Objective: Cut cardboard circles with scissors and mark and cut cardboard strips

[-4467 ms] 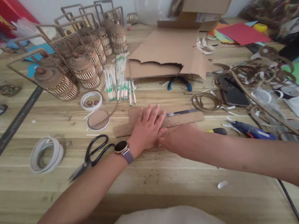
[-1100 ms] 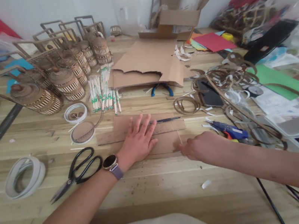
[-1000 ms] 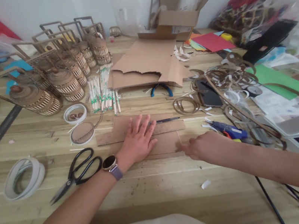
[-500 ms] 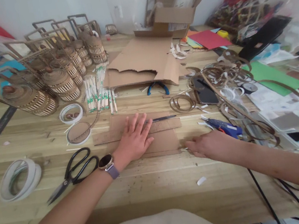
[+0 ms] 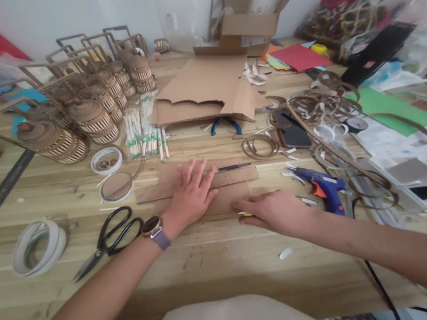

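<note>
Fingers spread, my left hand [image 5: 192, 193] lies flat across a narrow cardboard strip [image 5: 236, 177] and the cardboard sheet [image 5: 224, 201] beneath it. A dark pen [image 5: 233, 167] lies just above the strip, beside my left fingertips. My right hand [image 5: 272, 213] is closed at the sheet's lower right edge, round a small tool with a bit of yellow showing; most of it is hidden by the fingers. To the right of that hand rests a blue glue gun [image 5: 325, 185]. Black-handled scissors [image 5: 108, 239] lie left of my left wrist.
Tape rolls [image 5: 39, 247] sit at the left. Woven lanterns [image 5: 93, 119] stand at the back left, beside wrapped sticks [image 5: 144, 133]. Behind the sheet are blue pliers [image 5: 225, 125] and torn cardboard [image 5: 201, 81]. Coiled strips [image 5: 262, 146] and a phone [image 5: 292, 128] lie to the right.
My right hand has moved left, onto the sheet's lower right part, uncovering more of the glue gun. My left hand stays spread on the strip. The view has shifted slightly.
</note>
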Demonstrator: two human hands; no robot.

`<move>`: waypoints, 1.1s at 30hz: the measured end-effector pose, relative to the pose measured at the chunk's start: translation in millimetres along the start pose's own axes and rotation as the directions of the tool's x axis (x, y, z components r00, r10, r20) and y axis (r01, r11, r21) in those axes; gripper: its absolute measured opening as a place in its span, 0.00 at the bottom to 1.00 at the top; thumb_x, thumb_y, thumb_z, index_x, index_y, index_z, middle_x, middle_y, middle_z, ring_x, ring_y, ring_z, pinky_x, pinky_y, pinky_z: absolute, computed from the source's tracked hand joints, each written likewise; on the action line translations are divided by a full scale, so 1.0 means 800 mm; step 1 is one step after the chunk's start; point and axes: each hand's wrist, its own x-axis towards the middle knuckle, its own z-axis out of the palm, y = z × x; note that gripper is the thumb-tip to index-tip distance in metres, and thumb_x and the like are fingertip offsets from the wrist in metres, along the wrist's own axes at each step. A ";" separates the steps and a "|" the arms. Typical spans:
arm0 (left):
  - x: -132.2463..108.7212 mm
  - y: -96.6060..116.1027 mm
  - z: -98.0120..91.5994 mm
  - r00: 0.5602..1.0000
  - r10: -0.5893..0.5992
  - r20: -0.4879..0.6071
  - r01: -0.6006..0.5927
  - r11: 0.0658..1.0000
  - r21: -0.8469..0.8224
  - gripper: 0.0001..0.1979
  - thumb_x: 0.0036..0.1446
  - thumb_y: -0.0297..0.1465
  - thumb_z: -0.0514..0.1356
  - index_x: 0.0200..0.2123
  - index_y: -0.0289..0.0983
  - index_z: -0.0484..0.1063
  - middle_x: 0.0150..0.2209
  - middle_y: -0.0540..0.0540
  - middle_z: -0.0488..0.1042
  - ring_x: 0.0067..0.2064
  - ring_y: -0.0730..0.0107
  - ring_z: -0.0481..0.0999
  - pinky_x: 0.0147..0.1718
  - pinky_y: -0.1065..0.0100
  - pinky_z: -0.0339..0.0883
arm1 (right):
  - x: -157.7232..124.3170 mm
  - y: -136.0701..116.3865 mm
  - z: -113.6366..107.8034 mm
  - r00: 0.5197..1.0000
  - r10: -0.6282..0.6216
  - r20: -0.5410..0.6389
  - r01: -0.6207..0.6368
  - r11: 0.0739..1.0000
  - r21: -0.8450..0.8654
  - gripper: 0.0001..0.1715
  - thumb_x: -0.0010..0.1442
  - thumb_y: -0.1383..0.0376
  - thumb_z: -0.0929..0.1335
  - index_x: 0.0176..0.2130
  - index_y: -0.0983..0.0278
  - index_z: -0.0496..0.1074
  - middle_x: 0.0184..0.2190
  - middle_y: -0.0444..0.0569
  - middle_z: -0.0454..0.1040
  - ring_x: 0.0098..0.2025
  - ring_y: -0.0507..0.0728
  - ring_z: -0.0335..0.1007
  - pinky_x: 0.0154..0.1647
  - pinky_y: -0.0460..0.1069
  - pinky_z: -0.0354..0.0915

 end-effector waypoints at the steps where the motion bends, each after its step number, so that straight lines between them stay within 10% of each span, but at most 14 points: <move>1: -0.003 -0.004 -0.003 1.000 -0.016 -0.014 0.016 1.000 0.000 0.26 0.71 0.38 0.49 0.68 0.33 0.61 0.71 0.29 0.56 0.71 0.35 0.51 0.65 0.29 0.46 | 0.005 -0.003 0.001 1.000 0.000 0.003 0.000 1.000 0.003 0.14 0.72 0.58 0.64 0.54 0.57 0.71 0.42 0.47 0.83 0.39 0.59 0.81 0.26 0.47 0.56; 9: -0.044 -0.038 -0.012 0.987 -0.161 0.011 0.160 0.985 0.060 0.26 0.71 0.37 0.49 0.65 0.30 0.64 0.69 0.26 0.59 0.70 0.32 0.54 0.63 0.29 0.49 | -0.002 0.019 0.002 1.000 -0.001 -0.010 0.000 0.999 -0.042 0.15 0.71 0.61 0.65 0.56 0.57 0.71 0.40 0.47 0.84 0.39 0.60 0.82 0.27 0.47 0.60; 19: -0.042 -0.029 -0.011 0.983 -0.175 0.059 0.171 0.983 0.067 0.26 0.71 0.38 0.50 0.66 0.31 0.64 0.69 0.29 0.59 0.71 0.35 0.54 0.66 0.33 0.47 | 0.056 -0.055 -0.017 0.990 -0.143 0.005 0.142 0.978 -0.155 0.12 0.73 0.58 0.64 0.47 0.62 0.72 0.32 0.51 0.83 0.33 0.63 0.82 0.23 0.46 0.57; 33: -0.038 -0.030 -0.009 0.984 -0.174 0.044 0.174 0.985 -0.002 0.26 0.70 0.37 0.52 0.66 0.31 0.63 0.70 0.30 0.59 0.71 0.38 0.53 0.68 0.35 0.46 | 0.067 -0.063 -0.021 0.987 -0.163 0.014 0.162 0.967 -0.195 0.11 0.73 0.62 0.64 0.44 0.63 0.74 0.30 0.52 0.83 0.32 0.63 0.83 0.21 0.46 0.59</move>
